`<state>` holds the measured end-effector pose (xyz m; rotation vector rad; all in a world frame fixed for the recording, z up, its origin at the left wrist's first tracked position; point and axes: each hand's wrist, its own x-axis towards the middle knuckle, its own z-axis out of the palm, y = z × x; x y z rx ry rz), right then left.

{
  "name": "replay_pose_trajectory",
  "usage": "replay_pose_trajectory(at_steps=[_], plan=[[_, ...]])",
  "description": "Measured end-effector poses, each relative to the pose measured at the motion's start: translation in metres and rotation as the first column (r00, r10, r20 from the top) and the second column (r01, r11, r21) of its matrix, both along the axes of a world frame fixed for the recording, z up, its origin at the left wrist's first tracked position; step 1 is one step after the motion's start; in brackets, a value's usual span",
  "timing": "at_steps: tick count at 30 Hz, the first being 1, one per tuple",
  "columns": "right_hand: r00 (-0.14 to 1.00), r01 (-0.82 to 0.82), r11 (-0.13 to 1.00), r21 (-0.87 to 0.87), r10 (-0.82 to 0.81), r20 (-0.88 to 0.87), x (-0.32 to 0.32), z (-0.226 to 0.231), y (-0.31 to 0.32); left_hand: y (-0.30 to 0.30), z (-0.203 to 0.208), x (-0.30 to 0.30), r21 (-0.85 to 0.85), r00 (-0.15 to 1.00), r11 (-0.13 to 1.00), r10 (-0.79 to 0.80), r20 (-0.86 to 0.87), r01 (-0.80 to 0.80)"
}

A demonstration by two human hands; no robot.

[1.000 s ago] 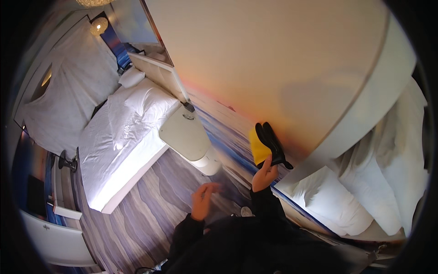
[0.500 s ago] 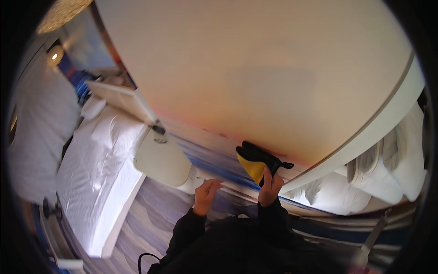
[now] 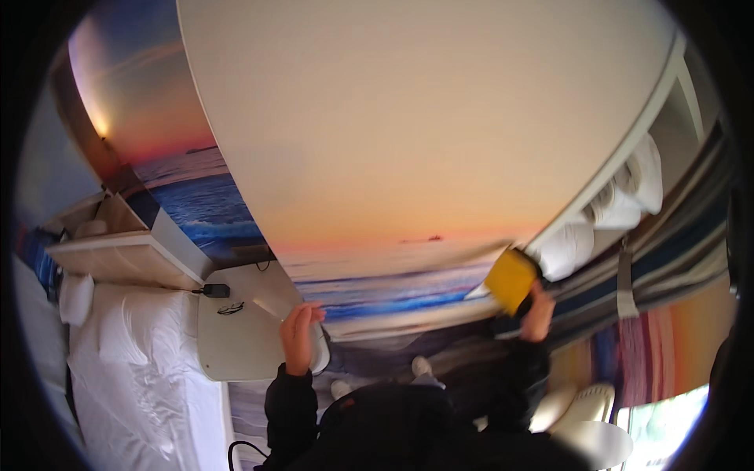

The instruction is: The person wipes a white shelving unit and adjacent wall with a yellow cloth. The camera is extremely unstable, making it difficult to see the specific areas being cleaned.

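My right hand (image 3: pixel 539 312) is closed on a black-and-yellow folded cloth-like piece (image 3: pixel 509 281), whose flat yellow face shows; its exact kind is unclear. It is at the lower right part of a large panel (image 3: pixel 440 141) printed with a sunset sea; whether it touches the panel I cannot tell. My left hand (image 3: pixel 298 337) is raised at the panel's lower left, over the edge of a small white table (image 3: pixel 236 337). Its fingers are loosely bent and partly apart, and nothing shows in them. Glasses (image 3: pixel 231 308) and a small black box (image 3: pixel 212 290) lie on that table.
A bed with white sheets (image 3: pixel 149 377) stands at the left. Beyond the panel's right edge, a shelf holds white bedding (image 3: pixel 565 250). A striped curtain (image 3: pixel 667 235) hangs at the right, with pale chairs (image 3: pixel 581 408) below. A black cable (image 3: pixel 239 446) loops beside my left sleeve.
My right hand has moved right with the black-and-yellow piece, which now turns its yellow face to view. My left hand has shifted left to the small table. The whole view has swung.
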<state>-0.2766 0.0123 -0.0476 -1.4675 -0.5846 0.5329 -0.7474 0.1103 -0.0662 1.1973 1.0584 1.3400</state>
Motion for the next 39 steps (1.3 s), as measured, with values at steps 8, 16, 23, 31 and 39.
replay_pose_trajectory(at_steps=[8, 16, 23, 31, 39], plan=[[0.293, 0.447, 0.504, -0.739, 0.698, 0.653, 0.06, -0.126, -0.039, 0.019, -0.017, 0.002, -0.184, 0.971, 0.958, -0.194, 0.14, 0.218], [0.905, -0.063, 0.579, 0.813, 0.377, -0.198, 0.056, 0.064, -0.124, -0.002, -0.004, 0.024, -0.171, 0.914, 0.902, -0.405, -0.023, 0.395], [0.738, -0.28, -0.115, 0.953, 0.61, 0.29, 0.152, 0.124, -0.083, -0.015, -0.007, 0.056, -0.207, 0.953, 0.941, -0.29, -0.086, 0.268], [0.934, -0.221, 0.737, -0.639, 0.348, 0.078, 0.132, -0.245, 0.015, -0.044, 0.008, 0.161, -0.091, 0.94, 0.945, -0.322, -0.11, 0.313], [0.764, -0.536, 0.343, 0.772, 0.586, 0.27, 0.277, -0.083, -0.022, -0.101, -0.012, 0.189, -0.32, 0.928, 0.922, -0.298, -0.225, 0.219]])
